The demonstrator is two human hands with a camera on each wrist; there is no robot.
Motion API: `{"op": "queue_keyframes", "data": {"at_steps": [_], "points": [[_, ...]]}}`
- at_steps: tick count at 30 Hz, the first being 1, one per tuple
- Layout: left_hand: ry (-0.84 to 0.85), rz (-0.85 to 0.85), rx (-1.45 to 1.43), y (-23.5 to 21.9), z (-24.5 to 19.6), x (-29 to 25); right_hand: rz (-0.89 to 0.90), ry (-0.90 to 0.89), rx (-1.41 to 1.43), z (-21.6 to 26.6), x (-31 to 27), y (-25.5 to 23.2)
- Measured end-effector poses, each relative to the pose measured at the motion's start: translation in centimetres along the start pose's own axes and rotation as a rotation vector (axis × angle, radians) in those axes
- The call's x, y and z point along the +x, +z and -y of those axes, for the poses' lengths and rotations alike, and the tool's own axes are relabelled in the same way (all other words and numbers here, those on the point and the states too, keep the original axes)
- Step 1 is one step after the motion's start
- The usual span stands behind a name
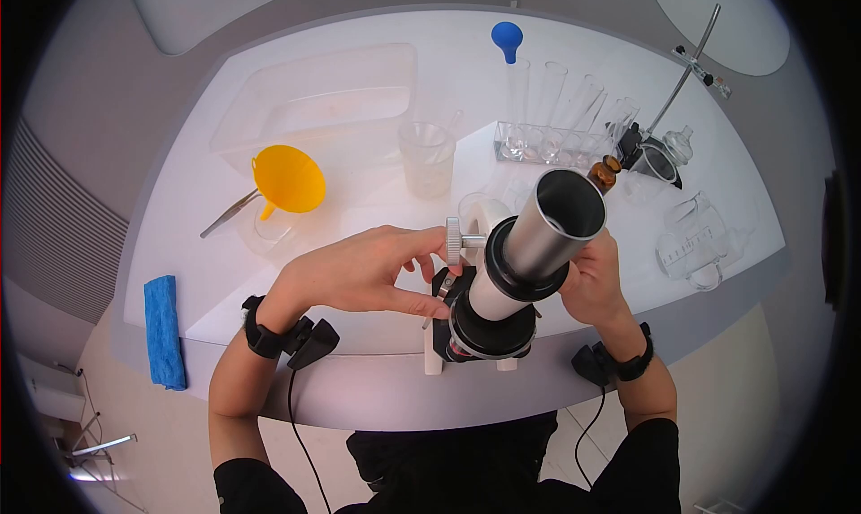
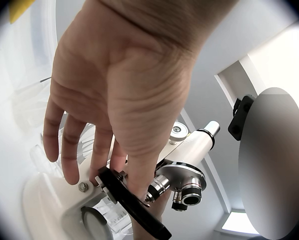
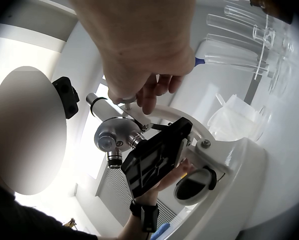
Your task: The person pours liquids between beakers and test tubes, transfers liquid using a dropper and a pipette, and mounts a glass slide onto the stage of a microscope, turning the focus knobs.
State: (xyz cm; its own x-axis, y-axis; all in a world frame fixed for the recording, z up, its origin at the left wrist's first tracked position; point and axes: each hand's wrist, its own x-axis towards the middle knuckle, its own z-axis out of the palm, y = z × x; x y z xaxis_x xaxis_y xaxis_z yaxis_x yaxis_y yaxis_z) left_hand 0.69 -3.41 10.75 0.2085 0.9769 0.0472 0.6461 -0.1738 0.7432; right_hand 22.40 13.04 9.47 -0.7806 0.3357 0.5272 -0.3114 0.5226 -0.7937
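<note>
A white and black microscope [image 1: 495, 291] stands near the table's front edge, its metal tube tilted up toward the head camera. From its left side, the left hand [image 1: 359, 267] reaches in with its thumb on the black stage [image 2: 134, 205] and its other fingers loosely extended near the stage's back edge. The right hand [image 1: 594, 283] is at the microscope's right side, partly hidden by the tube. In the right wrist view its thumb and curled fingers hold a side knob [image 3: 128, 100] on the arm. Objective lenses [image 2: 190, 192] hang above the stage.
Behind stand a clear tub [image 1: 323, 88], a plastic beaker [image 1: 427, 160] and a rack [image 1: 547, 144] of test tubes. A yellow funnel [image 1: 289, 178], tweezers [image 1: 230, 213] and blue cloth [image 1: 164, 333] lie left. Right are a brown bottle [image 1: 604, 174], clamp stand [image 1: 686, 74] and glassware [image 1: 695, 245].
</note>
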Motion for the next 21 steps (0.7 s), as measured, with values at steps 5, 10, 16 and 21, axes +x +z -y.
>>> {"op": "queue_keyframes", "data": {"at_steps": [5, 10, 16, 21], "points": [[0.011, -0.007, 0.006, -0.1, -0.2, 0.0, 0.004, 0.004, 0.021, 0.3, 0.1, 0.0], [0.002, 0.001, 0.003, -0.1, -0.2, 0.0, 0.013, -0.031, 0.026, -0.2, 0.2, 0.0], [-0.043, 0.029, 0.057, -0.3, -0.1, -0.2, 0.087, 0.051, 0.127, -0.3, 0.8, -1.3], [-0.011, 0.08, 0.0, -0.5, 0.1, -0.5, 0.57, 0.124, -0.078, -0.9, 1.4, -3.9]]}}
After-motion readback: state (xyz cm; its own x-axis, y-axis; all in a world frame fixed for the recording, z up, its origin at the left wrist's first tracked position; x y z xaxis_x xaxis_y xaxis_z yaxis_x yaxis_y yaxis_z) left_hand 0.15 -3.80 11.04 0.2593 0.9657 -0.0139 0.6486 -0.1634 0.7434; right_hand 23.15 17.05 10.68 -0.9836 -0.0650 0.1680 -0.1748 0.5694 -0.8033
